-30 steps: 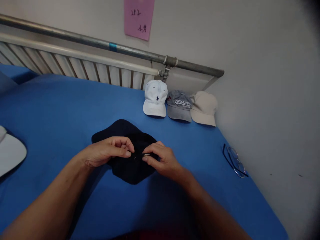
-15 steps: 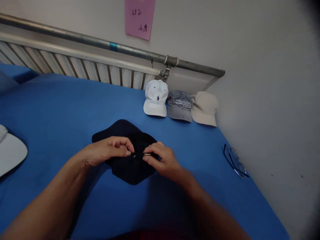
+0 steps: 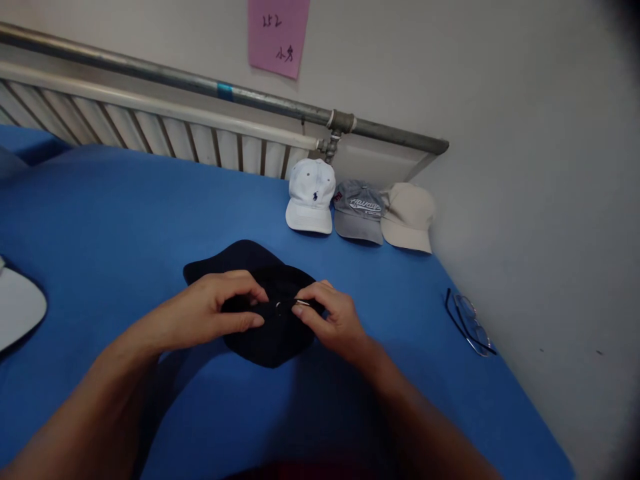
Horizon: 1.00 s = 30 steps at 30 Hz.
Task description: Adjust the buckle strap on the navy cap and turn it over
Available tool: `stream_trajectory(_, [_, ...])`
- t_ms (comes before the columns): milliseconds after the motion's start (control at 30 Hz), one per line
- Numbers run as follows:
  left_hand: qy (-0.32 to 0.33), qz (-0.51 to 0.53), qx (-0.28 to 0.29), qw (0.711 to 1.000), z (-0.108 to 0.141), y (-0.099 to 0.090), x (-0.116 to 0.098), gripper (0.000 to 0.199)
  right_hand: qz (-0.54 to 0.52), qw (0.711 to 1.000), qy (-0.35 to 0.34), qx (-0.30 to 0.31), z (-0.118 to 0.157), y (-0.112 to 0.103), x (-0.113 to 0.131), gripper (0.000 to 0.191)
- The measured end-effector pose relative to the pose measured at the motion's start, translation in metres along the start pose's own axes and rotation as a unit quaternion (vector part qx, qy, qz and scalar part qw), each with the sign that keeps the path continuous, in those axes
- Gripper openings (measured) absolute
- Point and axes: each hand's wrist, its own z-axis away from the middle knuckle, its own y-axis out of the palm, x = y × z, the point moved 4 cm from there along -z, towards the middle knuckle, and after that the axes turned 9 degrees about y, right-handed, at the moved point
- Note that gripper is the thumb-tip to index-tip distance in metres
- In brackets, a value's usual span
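Observation:
A black cap [image 3: 273,343] lies on the blue surface, its brim pointing to the upper left and its strap with a small metal buckle [image 3: 279,308] facing me. At the left part of the strap is my left hand [image 3: 215,310], thumb below and fingers above, closed around the dark fabric. On the right, my right hand [image 3: 333,313] pinches the strap end between thumb and index finger, beside a thin shiny piece. The dark fabric hides much of the strap's detail.
Against the radiator [image 3: 200,143] and wall stand a white cap [image 3: 311,190], a grey cap [image 3: 359,217] and a beige cap [image 3: 410,213]. Eyeglasses [image 3: 470,323] lie near the right edge. A white brim [image 3: 20,303] shows at far left. Pink paper [image 3: 280,33] hangs above.
My left thumb has moved down, away from the fingertips, widening that grip. My right hand has shifted slightly right and up, and the buckle has moved a little to the right.

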Motion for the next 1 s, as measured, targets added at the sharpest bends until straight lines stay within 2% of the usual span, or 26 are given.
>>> stream_trajectory(133, [-0.011,-0.007,0.016,1.0,0.001,0.003,0.0,0.02,-0.004,1.0,-0.013,0.007,0.0,0.0,0.001,0.006])
stream_trajectory(300, [-0.021,0.007,0.029,0.999,0.003,0.004,0.004,0.026,-0.021,0.999,-0.013,0.03,-0.001,-0.002,0.002,0.005])
stream_trajectory(400, [-0.016,0.009,0.048,0.999,0.004,0.004,0.004,0.023,-0.028,0.999,0.004,0.029,0.0,-0.004,0.003,0.006])
stream_trajectory(533, [-0.036,0.004,0.047,0.998,0.004,0.003,0.003,0.022,-0.062,0.997,0.042,0.021,0.001,-0.007,0.0,0.01])
stream_trajectory(633, [-0.034,-0.003,0.044,0.998,0.003,0.005,0.001,0.025,-0.067,0.997,0.045,0.02,0.001,-0.007,-0.001,0.01])
stream_trajectory(733, [-0.021,0.024,0.082,0.996,0.004,0.011,0.002,0.028,-0.091,0.994,0.054,0.024,0.001,-0.006,-0.004,0.009])
stream_trajectory(867, [-0.018,0.078,0.104,0.991,0.005,0.01,0.006,0.034,-0.205,0.972,0.114,0.02,-0.001,-0.006,-0.013,0.002])
stream_trajectory(1000, [-0.022,0.052,0.106,0.993,0.006,0.003,0.009,0.034,-0.288,0.944,0.163,0.008,-0.005,-0.006,-0.025,0.003])
